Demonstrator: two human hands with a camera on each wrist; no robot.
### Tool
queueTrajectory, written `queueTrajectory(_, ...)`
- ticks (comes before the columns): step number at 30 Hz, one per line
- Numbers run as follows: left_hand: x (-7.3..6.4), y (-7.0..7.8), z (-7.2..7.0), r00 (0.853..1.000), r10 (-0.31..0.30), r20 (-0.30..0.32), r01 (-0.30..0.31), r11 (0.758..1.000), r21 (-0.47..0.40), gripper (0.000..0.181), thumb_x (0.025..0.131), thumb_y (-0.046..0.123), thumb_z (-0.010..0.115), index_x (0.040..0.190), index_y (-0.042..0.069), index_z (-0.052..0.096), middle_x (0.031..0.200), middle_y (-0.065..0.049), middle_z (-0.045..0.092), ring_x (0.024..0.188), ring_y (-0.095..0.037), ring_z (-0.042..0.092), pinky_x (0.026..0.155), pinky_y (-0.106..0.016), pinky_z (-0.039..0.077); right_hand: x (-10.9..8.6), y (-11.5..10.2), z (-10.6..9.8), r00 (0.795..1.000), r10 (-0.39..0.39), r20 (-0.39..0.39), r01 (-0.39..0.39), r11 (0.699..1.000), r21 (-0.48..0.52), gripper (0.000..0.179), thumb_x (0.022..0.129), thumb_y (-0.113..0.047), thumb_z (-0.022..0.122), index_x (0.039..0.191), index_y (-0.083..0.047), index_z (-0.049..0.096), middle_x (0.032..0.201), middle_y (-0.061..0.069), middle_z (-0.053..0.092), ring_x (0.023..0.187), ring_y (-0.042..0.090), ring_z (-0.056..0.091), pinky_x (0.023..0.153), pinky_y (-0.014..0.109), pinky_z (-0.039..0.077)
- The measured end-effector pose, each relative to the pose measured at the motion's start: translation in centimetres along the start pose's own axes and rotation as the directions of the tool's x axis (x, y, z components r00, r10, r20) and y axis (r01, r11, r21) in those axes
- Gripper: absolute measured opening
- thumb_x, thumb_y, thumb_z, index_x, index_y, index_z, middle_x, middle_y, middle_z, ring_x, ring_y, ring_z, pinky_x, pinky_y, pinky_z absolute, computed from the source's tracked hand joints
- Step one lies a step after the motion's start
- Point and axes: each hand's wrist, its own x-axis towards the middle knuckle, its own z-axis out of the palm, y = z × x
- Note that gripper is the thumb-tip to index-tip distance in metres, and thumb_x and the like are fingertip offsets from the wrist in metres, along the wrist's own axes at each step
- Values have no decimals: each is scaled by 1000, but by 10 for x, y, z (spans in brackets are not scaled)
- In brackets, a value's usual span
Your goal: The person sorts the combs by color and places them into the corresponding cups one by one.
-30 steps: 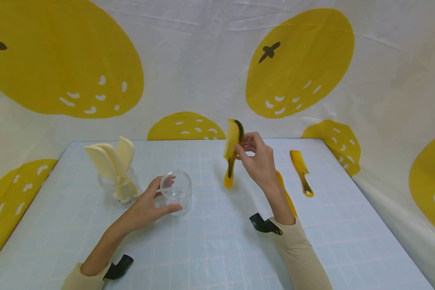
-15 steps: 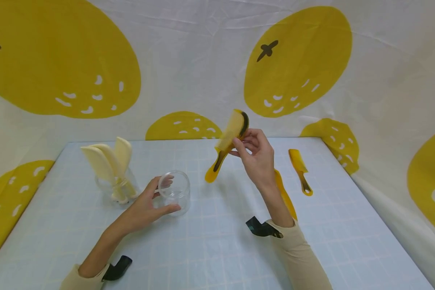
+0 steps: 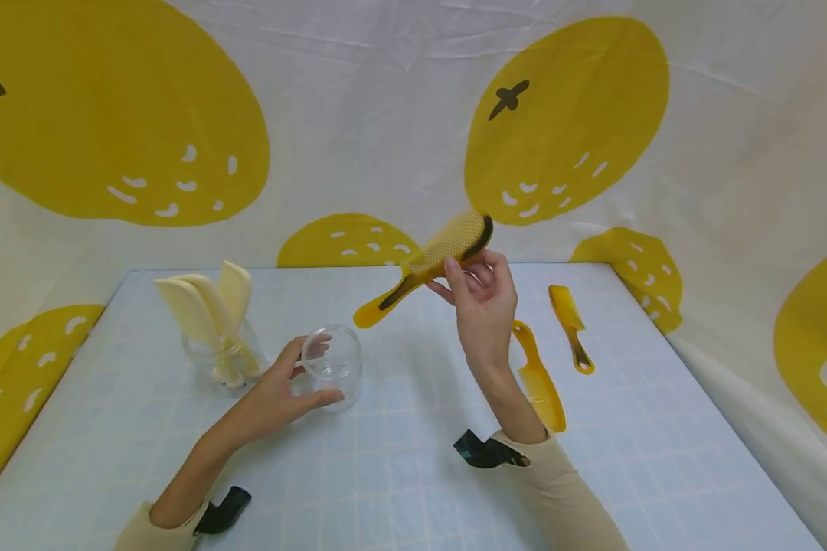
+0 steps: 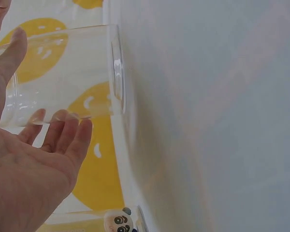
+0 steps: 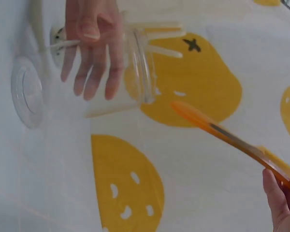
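Observation:
My right hand (image 3: pixel 485 306) pinches a yellow comb (image 3: pixel 448 249) with a dark spine, held in the air over the table. Its handle slants down to the left, toward a clear jar (image 3: pixel 348 379). In the right wrist view the comb (image 5: pixel 217 131) appears edge-on, its handle end pointing at the jar. My left hand (image 3: pixel 276 402) curves round that jar, which stands upright on the table. The left wrist view shows the thumb on one side of the jar (image 4: pixel 72 72) and the fingers on the other. Nothing is visible inside this jar.
Left of my left hand, another clear jar (image 3: pixel 203 360) holds several cream spatula-like utensils (image 3: pixel 196 302). Two more yellow combs lie on the right: one comb (image 3: pixel 544 390) beside my right forearm, another comb (image 3: pixel 568 314) farther out. A fruit-print cloth (image 3: pixel 372 138) hangs behind the table.
The comb in my right hand has tilted from nearly upright to a slant, its handle swinging left and up. My right forearm has shifted slightly left, uncovering more of the nearer lying comb.

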Motion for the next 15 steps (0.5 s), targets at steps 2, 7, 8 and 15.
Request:
queueTrajectory(2,0,0,0,1000,1,2,-1,1000,0,82,87,35,85,148,11,36,151,-14,43,141,-30,40,116,-62,34,-2,0,3,1000,3,-20,-3,1000,21,20,99,-1,67,114,-1,55,101,15,65,92,27,70,82,49,62)
queueTrajectory(7,0,1,1,1000,2,2,-2,1000,0,82,86,35,85,149,14,36,152,-11,43,143,-29,39,117,-61,33,-8,1,10,999,18,-28,-16,997,80,17,99,0,66,112,-3,56,102,14,64,92,26,70,82,51,61)
queueTrajectory(8,0,1,1,1000,2,2,-2,1000,-1,82,86,35,85,149,13,36,152,-12,44,143,-29,39,117,-61,33,-10,2,11,1000,24,-20,-22,996,91,17,99,0,66,112,-3,56,101,13,64,92,26,70,83,51,61)
queueTrajectory(15,0,1,0,1000,-4,5,4,1000,-6,82,87,34,85,149,14,35,149,-10,44,140,-31,41,117,-61,33,-20,9,23,996,64,64,-70,992,103,20,99,5,63,114,-5,55,99,10,63,95,24,69,82,50,61)
